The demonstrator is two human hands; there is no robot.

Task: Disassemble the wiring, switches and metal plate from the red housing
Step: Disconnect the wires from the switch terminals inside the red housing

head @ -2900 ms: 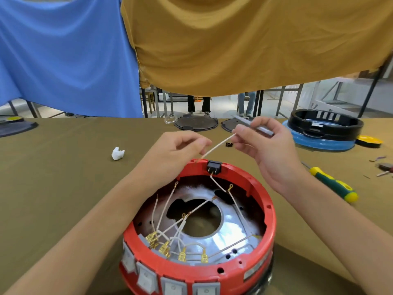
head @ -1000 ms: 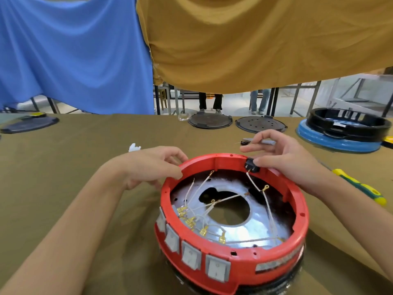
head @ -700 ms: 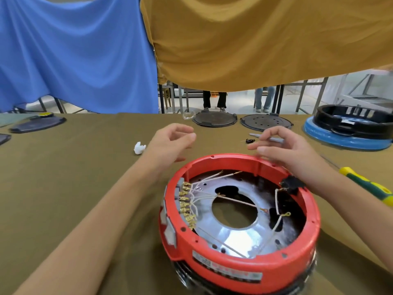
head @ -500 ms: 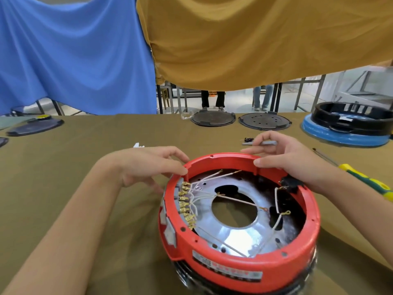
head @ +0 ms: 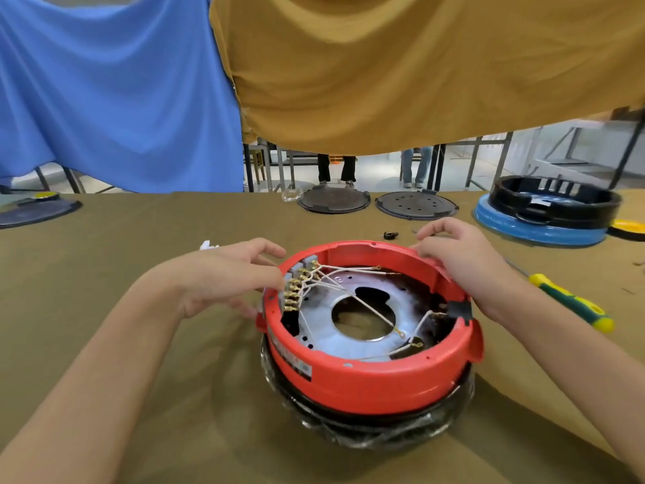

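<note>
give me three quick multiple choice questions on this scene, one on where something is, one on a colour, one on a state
1. Where does the screwdriver lie?
A. on the table to the right of the red housing
B. inside the housing
C. in the left hand

2. What colour is the base under the black ring at far right?
A. yellow
B. blue
C. white

3. What state are the wires in?
A. all pulled out and lying on the table
B. cut into short pieces
C. still attached to the brass terminals inside the housing

Answers:
1 A: its green and yellow handle rests on the cloth beyond the right hand.
2 B: a blue base shows below the ring.
3 C: the white wires run from the terminals across the metal plate.
</note>
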